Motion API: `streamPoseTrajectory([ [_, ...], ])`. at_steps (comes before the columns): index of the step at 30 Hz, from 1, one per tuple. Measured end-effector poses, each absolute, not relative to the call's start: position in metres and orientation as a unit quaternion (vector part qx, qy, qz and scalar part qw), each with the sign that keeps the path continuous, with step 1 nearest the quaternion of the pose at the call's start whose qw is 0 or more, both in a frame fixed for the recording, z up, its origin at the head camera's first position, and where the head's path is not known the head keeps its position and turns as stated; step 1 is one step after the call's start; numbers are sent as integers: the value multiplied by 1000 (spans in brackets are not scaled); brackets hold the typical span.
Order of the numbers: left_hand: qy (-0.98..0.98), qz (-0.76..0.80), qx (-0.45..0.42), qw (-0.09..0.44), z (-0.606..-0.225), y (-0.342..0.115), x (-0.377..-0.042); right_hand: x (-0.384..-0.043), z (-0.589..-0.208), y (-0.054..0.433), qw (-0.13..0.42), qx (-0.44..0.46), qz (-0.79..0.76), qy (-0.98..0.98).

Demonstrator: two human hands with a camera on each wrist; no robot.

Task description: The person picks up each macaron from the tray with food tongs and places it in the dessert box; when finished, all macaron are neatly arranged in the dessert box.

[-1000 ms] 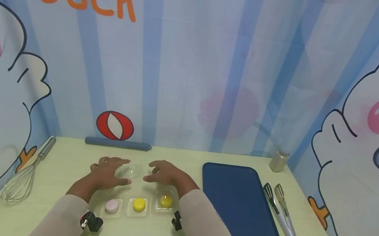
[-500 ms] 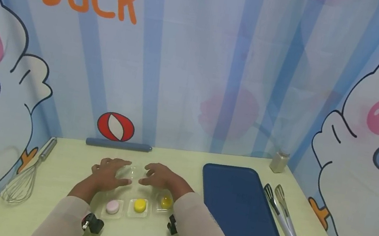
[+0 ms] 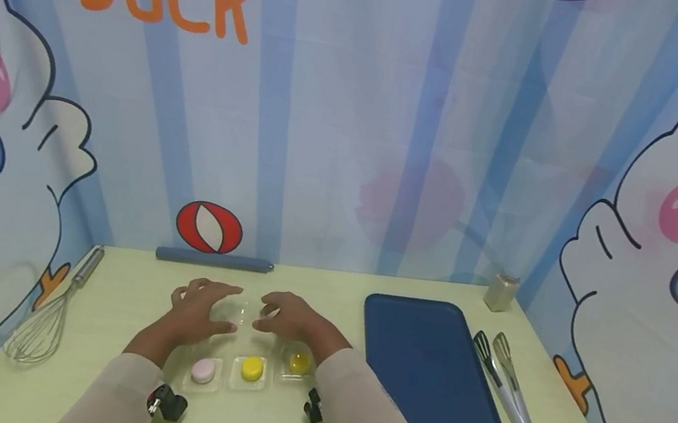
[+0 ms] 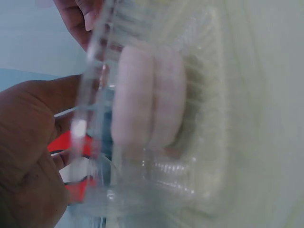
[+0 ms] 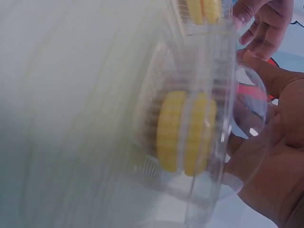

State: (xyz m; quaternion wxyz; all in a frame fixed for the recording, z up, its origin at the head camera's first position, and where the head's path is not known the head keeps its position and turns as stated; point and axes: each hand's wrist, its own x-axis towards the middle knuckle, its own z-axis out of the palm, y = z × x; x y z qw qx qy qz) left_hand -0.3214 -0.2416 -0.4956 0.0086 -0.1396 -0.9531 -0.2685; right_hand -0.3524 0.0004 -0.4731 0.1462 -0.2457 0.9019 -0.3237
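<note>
Between both hands at the middle of the table is a clear plastic container (image 3: pixel 242 311); its contents are too faint to tell. My left hand (image 3: pixel 196 311) holds its left side, index finger and thumb at the edges. My right hand (image 3: pixel 292 317) is at its right side with bent fingers; whether they grip it is unclear. Nearer me stand clear boxes with a pink macaron (image 3: pixel 203 371), a yellow macaron (image 3: pixel 252 368) and a second yellow macaron (image 3: pixel 299 363). The wrist views look through boxes at the pink macaron (image 4: pixel 148 97) and a yellow one (image 5: pixel 186 133).
A dark blue tray (image 3: pixel 432 377) lies right of the hands, with slotted tongs (image 3: pixel 515 406) beyond it. A small metallic block-shaped thing (image 3: pixel 501 292) stands in the back right corner. A whisk (image 3: pixel 48 316) lies at the left. A blue-grey rod (image 3: pixel 214 259) lies along the back edge.
My left hand and the clear container have shifted slightly right. My right hand has come a little closer to the container. The macaron boxes have not moved.
</note>
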Motion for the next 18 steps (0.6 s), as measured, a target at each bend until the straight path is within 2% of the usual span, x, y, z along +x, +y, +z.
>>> streamPoseTrajectory([
  [11, -932, -288, -209, 70, -490, -232, -321, -356, -472, 11, 96, -239, -401, 879],
  [18, -906, -344, -240, 51, -486, -226, -321, -355, -471, 16, 103, -234, -430, 866],
])
